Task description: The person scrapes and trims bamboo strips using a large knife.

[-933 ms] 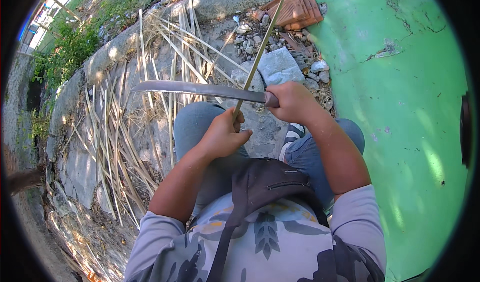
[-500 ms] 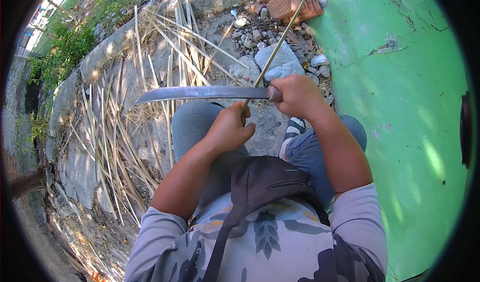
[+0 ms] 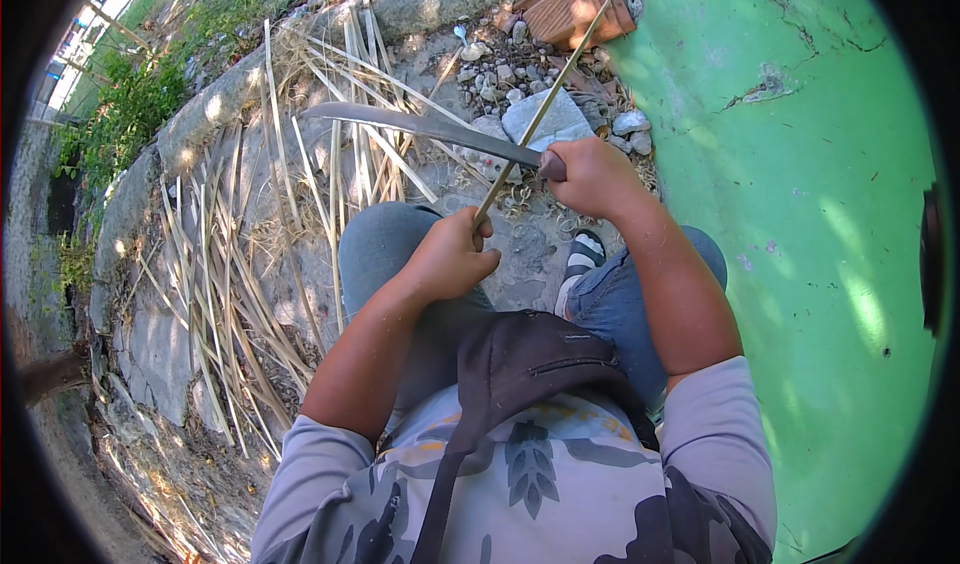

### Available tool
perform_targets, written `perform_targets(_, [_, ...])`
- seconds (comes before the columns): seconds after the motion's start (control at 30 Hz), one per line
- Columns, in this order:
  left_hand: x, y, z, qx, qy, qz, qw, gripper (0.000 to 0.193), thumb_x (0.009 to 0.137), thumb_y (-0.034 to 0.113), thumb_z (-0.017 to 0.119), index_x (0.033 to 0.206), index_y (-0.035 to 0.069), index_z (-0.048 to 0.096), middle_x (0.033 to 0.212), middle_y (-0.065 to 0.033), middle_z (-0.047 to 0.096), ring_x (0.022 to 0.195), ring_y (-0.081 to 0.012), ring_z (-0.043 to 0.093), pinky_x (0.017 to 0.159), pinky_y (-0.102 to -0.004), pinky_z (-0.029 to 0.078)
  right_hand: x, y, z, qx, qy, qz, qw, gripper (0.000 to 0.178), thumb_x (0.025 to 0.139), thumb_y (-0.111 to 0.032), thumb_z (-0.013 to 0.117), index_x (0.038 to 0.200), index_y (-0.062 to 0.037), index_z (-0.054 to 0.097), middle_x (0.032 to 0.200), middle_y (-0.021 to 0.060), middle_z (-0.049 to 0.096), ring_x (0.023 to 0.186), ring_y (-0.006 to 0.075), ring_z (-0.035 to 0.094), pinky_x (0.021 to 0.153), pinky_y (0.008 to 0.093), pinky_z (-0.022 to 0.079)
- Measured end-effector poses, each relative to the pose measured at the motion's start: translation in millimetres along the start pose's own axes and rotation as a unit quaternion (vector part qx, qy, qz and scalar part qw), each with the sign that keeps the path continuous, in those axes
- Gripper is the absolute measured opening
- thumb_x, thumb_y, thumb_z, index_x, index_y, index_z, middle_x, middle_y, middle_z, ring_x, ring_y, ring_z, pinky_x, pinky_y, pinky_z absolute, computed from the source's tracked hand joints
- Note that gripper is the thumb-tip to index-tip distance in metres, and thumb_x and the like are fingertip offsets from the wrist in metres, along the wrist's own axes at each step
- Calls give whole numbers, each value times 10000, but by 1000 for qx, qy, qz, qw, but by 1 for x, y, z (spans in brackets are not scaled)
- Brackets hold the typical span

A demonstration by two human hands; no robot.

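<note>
Machete (image 3: 430, 128) sits in my right hand (image 3: 595, 179), grip closed round its handle, blade pointing out to my left. Thin strip (image 3: 556, 87) is in my left hand (image 3: 450, 254), that grip closed on its near end, thumb against curled fingers — probably pinched low so the far length stays free, slanting up and away to the right. Blade crosses the strip close to the handle, likely for control over reach; can't tell if the edge bites or only rests.

Right forearm (image 3: 690, 299) angles inward, elbow bent, fist ahead of and inside my right knee (image 3: 703, 264). Left forearm (image 3: 355, 354) runs forward and inward, hand just inside my left knee (image 3: 375, 239), maybe for steadiness. Other strips (image 3: 225, 309) lie loose on the ground (image 3: 160, 354) ahead and left — handy there, I'd guess.
</note>
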State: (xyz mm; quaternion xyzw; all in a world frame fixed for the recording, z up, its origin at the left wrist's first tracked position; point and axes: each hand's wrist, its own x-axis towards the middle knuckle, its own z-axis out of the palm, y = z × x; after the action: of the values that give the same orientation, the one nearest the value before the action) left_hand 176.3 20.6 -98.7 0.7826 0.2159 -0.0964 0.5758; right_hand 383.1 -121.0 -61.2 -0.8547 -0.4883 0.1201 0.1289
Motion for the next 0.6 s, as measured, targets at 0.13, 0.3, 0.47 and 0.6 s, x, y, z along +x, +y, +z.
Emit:
perform_targets(0.13, [-4, 1, 1, 5, 4, 19, 1000, 308, 823, 97, 750, 1004, 23, 512, 738, 10, 488, 667, -100, 479, 598, -311, 423, -8, -14, 5, -16, -10, -16, 1000, 139, 789, -226, 681, 869, -114, 701, 766, 160, 687, 754, 393, 675, 677, 484, 534])
perform_targets(0.3, [-1, -3, -3, -20, -17, 9, 1000, 317, 818, 93, 756, 1010, 26, 513, 755, 21, 483, 680, -99, 471, 610, -303, 420, 2, 2, -9, 12, -58, 54, 997, 167, 758, -219, 699, 910, -160, 733, 860, 123, 725, 839, 357, 700, 763, 491, 553])
perform_targets(0.47, [-3, -1, -5, -34, -21, 16, 999, 328, 809, 83, 762, 1011, 30, 510, 798, 25, 482, 709, -87, 467, 632, -273, 411, -2, -1, 2, 25, -24, 17, 999, 172, 767, -231, 698, 920, -161, 734, 859, 139, 722, 841, 365, 695, 759, 482, 551])
perform_targets(0.6, [-4, 1, -10, -75, -57, 8, 996, 337, 808, 84, 768, 993, 53, 488, 807, 29, 465, 725, -70, 454, 641, -249, 402, 1, 13, 2, 23, -31, 23, 999, 151, 769, -216, 697, 890, -129, 714, 811, 154, 698, 797, 381, 680, 718, 467, 539])
